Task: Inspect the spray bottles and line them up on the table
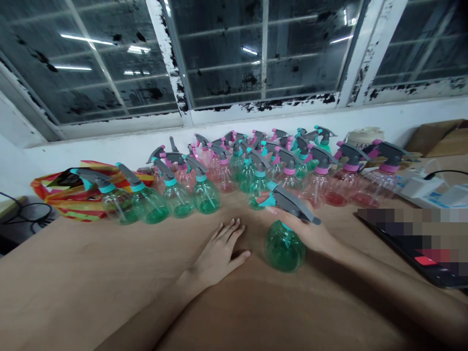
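My right hand [310,234] is wrapped round the neck of a green spray bottle [285,248] with a grey and turquoise trigger head. Green see-through plastic shows below the hand, and the trigger points left. My left hand [215,253] lies flat on the wooden table [109,282], fingers spread, a little left of that bottle and apart from it. Beyond both hands stand several more green spray bottles [206,195]. Pink spray bottles [336,190] with pink collars and triggers stand in the group behind and to the right.
An orange and yellow bag [73,195] lies at the far left, behind the front bottles. On the right are a dark phone-like device [398,248], white power plugs [420,185] and a cardboard box [438,136]. A wall with windows [256,53] closes off the back.
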Tool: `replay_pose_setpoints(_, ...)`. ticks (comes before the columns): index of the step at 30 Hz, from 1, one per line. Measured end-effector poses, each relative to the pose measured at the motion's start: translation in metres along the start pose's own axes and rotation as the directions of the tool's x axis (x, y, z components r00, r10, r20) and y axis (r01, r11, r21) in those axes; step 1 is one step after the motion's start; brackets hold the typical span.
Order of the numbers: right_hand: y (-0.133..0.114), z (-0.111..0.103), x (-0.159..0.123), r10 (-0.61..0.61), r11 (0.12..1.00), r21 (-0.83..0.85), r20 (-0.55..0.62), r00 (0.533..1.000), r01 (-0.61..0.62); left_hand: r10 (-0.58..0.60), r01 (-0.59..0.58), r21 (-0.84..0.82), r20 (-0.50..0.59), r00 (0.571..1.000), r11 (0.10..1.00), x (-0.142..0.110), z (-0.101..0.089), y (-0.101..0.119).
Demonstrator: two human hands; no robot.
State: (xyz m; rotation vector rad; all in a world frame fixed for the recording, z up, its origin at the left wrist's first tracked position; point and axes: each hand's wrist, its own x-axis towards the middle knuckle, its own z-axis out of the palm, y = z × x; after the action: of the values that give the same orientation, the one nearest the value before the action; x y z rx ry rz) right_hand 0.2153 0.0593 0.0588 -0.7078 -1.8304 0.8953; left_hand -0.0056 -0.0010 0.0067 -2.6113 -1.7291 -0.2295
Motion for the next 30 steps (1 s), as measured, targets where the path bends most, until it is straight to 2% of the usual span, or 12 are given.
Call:
replay_pose_setpoints(3, -0.0006, -0.0001, 0.0009, -0.008, 1.0, 0.022, 0.008, 1.0, 0.008, 0.005, -0.005, -0.013, -0.015, 1.0, 1.0, -0.0001, 0.0008, -0.0002)
replay_pose_setpoints(8, 0.0015, -0.0002, 0.0002, 0.017, 0.998, -0.067, -0.004, 1.0, -0.017, 0.004, -0.004, -0.016, -0.013, 1.0, 1.0, -0.0007, 0.0021, -0.001)
replay_pose_setpoints(14, 0.0005, -0.0006, -0.0007, -0.014, 1.0, 0.011, 0.02, 1.0, 0.013, -0.001, 0.001, 0.004, -0.001, 1.0, 1.0, -0.0004, 0.0029, -0.0014)
replay_pose_setpoints(21, -0.0003, -0.0016, -0.0018, -0.001, 0.999, -0.052, 0.003, 1.0, 0.001, 0.001, -0.001, 0.005, 0.001, 1.0, 1.0, 0.0, 0.0007, -0.0005)
replay_pose_setpoints(30, -0.0028, -0.0002, -0.0005, 0.002, 1.0, 0.03, 0.002, 1.0, -0.002, 0.01, -0.011, -0.03, -0.028, 1.0, 0.999, -0.0005, 0.0027, -0.0021)
